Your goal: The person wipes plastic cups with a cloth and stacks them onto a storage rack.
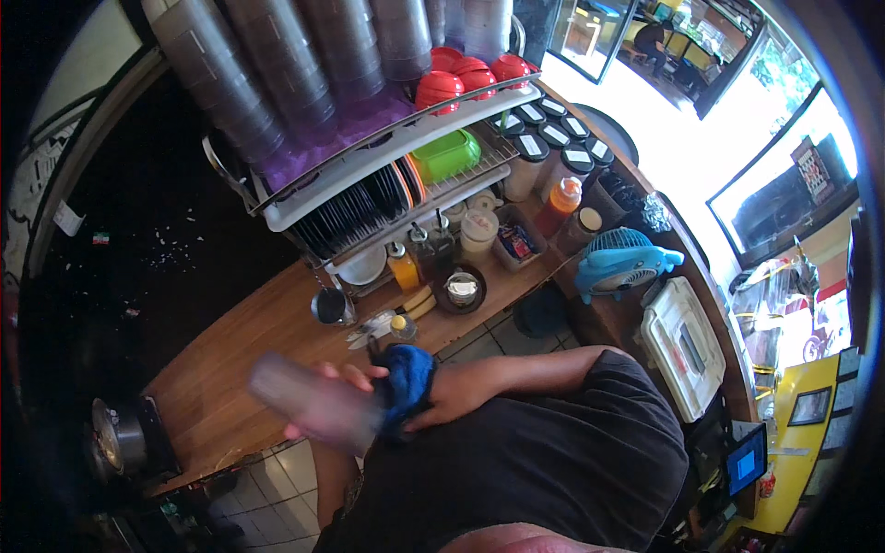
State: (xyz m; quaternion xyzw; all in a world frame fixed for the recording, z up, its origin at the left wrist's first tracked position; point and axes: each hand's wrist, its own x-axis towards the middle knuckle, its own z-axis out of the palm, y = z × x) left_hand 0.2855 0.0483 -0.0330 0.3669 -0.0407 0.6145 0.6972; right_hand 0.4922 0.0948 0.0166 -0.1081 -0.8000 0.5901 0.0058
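My left hand [346, 377] is wrapped around a blurred, translucent cup [304, 397], which lies tilted across the view. A blue cloth [408, 377] is bunched in my right hand [453, 397], close against one end of the cup. Whether the cloth reaches inside the cup cannot be told. Beyond the cloth, on the wooden counter [235, 366], stands a small bottle with a yellow cap [402, 327]. Near it are some utensils [373, 326] and a dark round dish [460, 289] with a shiny item on it.
A rack of black plates [352, 214] carries tall cup stacks [276, 69] and red bowls [440, 91]. Sauce bottles [403, 268], lidded jars [529, 155], a metal pitcher [332, 306] and a blue fan [615, 266] line the counter. A pot [117, 435] stands at left.
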